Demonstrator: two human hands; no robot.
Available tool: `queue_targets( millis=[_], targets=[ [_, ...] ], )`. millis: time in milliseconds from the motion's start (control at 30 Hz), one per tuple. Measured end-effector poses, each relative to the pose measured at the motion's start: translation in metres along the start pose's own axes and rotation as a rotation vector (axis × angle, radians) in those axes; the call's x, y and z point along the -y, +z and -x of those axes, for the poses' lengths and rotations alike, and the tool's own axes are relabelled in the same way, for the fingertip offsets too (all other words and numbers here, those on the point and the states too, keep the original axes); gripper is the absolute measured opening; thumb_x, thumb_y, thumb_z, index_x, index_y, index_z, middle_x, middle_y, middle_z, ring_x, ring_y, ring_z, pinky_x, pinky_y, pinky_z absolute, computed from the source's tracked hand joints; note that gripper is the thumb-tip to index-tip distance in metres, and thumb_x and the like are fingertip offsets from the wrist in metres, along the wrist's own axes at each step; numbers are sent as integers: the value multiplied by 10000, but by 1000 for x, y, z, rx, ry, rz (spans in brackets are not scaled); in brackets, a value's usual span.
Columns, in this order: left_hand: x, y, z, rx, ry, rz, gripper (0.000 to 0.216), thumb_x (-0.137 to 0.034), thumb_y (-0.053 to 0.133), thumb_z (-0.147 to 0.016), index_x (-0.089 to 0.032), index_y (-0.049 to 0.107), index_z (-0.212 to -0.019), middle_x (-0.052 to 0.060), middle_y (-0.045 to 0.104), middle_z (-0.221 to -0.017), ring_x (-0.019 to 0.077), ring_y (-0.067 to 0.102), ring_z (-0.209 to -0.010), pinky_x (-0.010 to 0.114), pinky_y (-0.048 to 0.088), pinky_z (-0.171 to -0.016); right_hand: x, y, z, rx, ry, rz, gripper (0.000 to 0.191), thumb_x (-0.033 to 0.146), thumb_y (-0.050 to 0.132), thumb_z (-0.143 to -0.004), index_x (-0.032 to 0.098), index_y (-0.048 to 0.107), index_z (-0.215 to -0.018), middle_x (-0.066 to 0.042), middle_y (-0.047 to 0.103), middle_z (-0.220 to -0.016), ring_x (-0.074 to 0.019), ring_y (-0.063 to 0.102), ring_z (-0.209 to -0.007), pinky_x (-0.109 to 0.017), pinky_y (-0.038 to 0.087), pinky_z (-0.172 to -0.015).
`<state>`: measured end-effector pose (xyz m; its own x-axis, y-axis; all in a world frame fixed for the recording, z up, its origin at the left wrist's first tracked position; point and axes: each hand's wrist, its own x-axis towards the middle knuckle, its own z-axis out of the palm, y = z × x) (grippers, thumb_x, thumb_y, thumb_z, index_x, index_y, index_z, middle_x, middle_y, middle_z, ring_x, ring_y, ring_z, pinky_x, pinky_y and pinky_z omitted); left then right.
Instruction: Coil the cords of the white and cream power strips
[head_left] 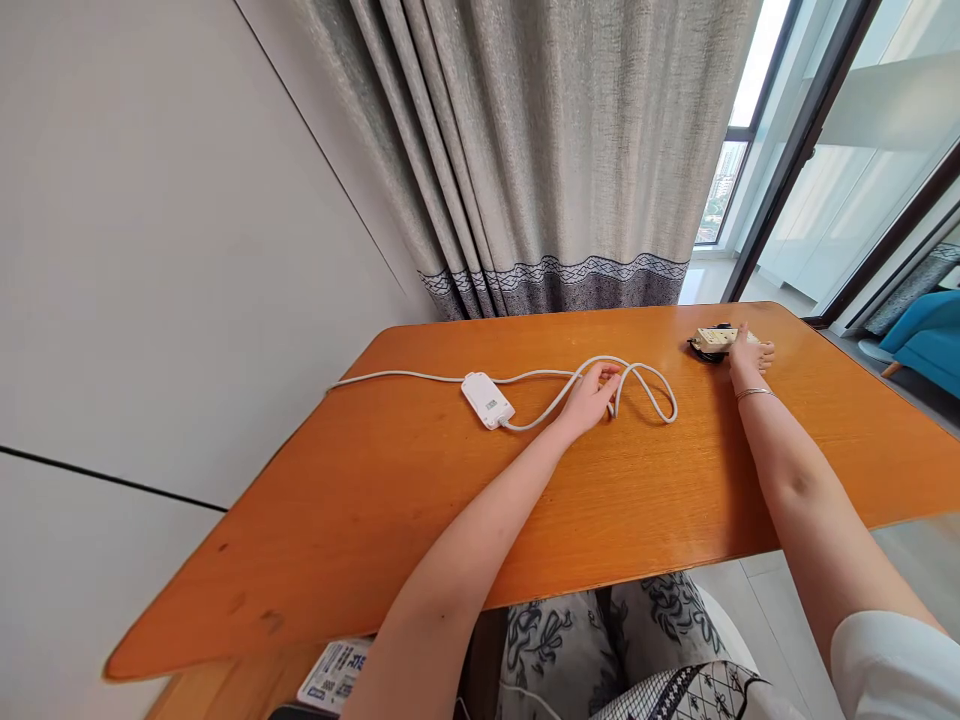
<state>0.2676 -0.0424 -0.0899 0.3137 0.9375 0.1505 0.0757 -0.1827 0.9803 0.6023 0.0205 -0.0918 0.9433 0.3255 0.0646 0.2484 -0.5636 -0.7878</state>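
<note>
As I watch remotely, half-curled left hand [591,399] meets white looped cable [606,358] near far edge of orange wooden desk [637,500]; partly open right hand [750,354] covers end of beige rectangular power strip [712,340], far-right corner. Grips unclear. Snagged cable could drag white plastic box [486,398].

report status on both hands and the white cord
Left hand at white cord, grip unclear. Right hand at beige power strip. Cord looped loosely between hands.
</note>
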Motion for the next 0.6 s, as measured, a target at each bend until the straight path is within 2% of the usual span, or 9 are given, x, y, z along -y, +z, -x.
queue_targets(
  millis=[100, 200, 267, 367, 533, 600],
  targets=[
    [0, 0, 1, -25, 13, -21, 153, -266, 637, -926, -166, 638, -1041, 40, 667, -1019, 81, 586, -599, 245, 495, -619, -13, -8, 5, 41, -126, 7, 412, 388, 401, -998, 187, 511, -1341, -227, 525, -1353, -358, 493, -1284, -568, 413, -1072],
    [0, 2, 4, -45, 31, -37, 170, -264, 650, -916, -171, 639, -1058, 46, 680, -1045, 80, 587, -596, 249, 492, -629, -30, -17, 16, 141, -324, 39, 304, 282, 507, -923, 153, 630, -1169, -184, 613, -1213, -315, 543, -1197, -495, 406, -1095],
    [2, 2, 8, -56, 40, -46, 157, -240, 632, -918, -176, 629, -1061, 47, 689, -1053, 79, 593, -596, 251, 493, -641, -37, -21, 25, 210, -469, 68, 252, 281, 575, -885, 149, 681, -1071, -164, 638, -1189, -284, 551, -1178, -425, 404, -1098],
    [7, -1, 18, -55, 43, -67, 153, -227, 616, -914, -184, 615, -1060, 44, 705, -1025, 88, 622, -623, 260, 508, -683, -40, -23, 36, 267, -635, 123, 258, 334, 636, -883, 150, 723, -1041, -161, 648, -1244, -271, 541, -1179, -379, 411, -1075],
    [17, -14, 38, -29, 42, -91, 197, -292, 610, -921, -176, 613, -1081, 68, 696, -1075, 89, 634, -646, 260, 519, -699, -32, -19, 44, 270, -731, 247, 326, 387, 669, -905, 122, 739, -1081, -197, 678, -1232, -312, 536, -1169, -422, 436, -1018],
    [21, -18, 43, -20, 25, -111, 202, -322, 615, -922, -179, 617, -1066, 64, 704, -1026, 104, 637, -658, 263, 511, -689, -30, -18, 45, 264, -749, 289, 345, 389, 673, -910, 122, 736, -1120, -195, 681, -1240, -312, 545, -1157, -419, 451, -985]
  ],
)
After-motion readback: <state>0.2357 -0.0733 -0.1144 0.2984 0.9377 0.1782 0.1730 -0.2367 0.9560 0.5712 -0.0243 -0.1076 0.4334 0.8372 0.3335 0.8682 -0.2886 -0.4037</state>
